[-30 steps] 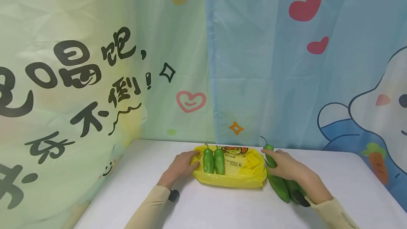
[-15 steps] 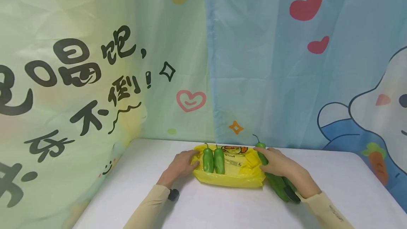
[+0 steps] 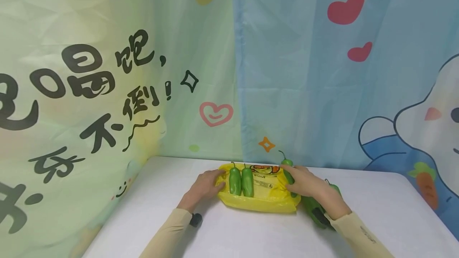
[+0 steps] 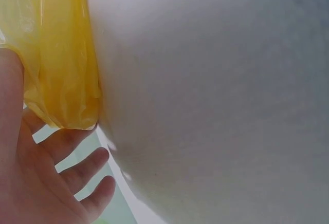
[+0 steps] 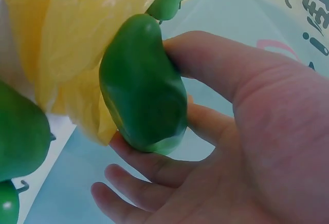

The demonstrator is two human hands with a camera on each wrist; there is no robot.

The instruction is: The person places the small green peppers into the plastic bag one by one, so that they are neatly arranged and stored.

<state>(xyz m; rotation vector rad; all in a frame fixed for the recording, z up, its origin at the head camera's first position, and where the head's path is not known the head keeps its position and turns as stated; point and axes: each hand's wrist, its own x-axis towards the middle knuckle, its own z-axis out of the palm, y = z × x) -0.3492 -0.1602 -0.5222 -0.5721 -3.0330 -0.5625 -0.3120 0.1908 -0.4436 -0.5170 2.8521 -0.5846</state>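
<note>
A yellow plastic bag (image 3: 256,205), spread like a shallow tray, lies near the table's far edge. Two green peppers (image 3: 234,180) stand side by side in its left part, stems up. My left hand (image 3: 203,185) holds the bag's left end; in the left wrist view its thumb lies over the yellow plastic (image 4: 64,59) and fingers pass behind. At the right end, my right hand (image 3: 305,181) grips a third green pepper (image 5: 141,85) between thumb and fingers, stem up. That pepper is at the bag's right side; whether it touches the bottom is hidden.
More green peppers (image 3: 311,207) lie on the white table (image 3: 247,234) right of the bag, partly under my right forearm. They also show at the left of the right wrist view. Printed curtains (image 3: 276,102) hang behind the table. Dark wrist cameras (image 3: 195,220) sit at both wrists.
My right hand has carried its pepper leftward from the pile to the bag's right end. The left hand stays at the bag's left end. The two peppers in the bag have not moved.
</note>
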